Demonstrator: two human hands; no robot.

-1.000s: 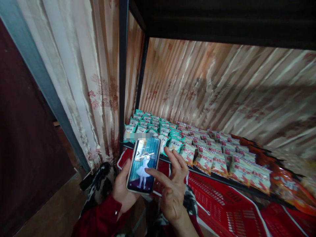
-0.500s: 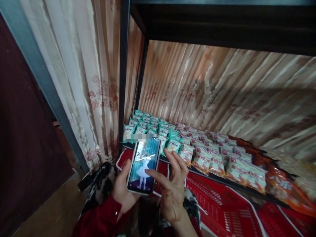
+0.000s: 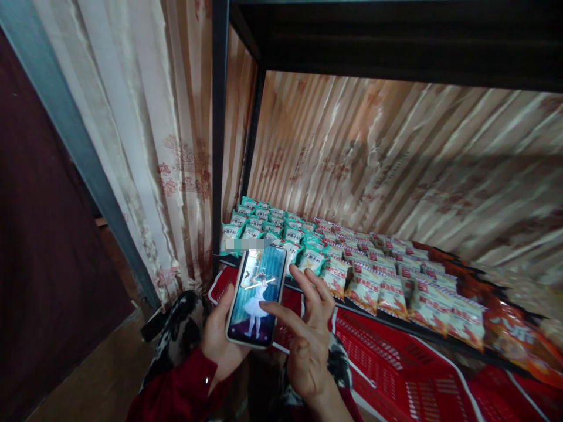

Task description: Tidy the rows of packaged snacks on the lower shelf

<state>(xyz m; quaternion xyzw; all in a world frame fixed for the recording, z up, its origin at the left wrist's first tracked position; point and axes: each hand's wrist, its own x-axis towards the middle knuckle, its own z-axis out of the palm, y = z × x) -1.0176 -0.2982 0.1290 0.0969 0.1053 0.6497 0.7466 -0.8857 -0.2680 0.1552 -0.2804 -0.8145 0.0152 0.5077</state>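
Note:
A smartphone (image 3: 257, 296) is held upright in front of me, its lit screen showing a figure in a white dress against teal curtains. My left hand (image 3: 224, 328) is closed around the phone's lower left side, thumb along the edge. My right hand (image 3: 308, 337) is open, with its index finger reaching over the screen at the figure; whether the tip touches the glass I cannot tell. The other fingers point up beside the phone's right edge. Just behind the phone are green snack packets (image 3: 312, 258) on a dark shelf.
White-and-orange snack packets (image 3: 364, 287) stand in rows to the right, then larger orange bags (image 3: 516, 331). Red plastic baskets (image 3: 409, 363) sit below the shelf. A dark post (image 3: 220, 135) and pale printed curtains (image 3: 176, 146) rise on the left. More curtain hangs behind the shelf.
The view has shifted slightly, so the packets on the right sit a little lower and farther right. Both hands and the phone keep nearly the same position, and the screen picture looks alike.

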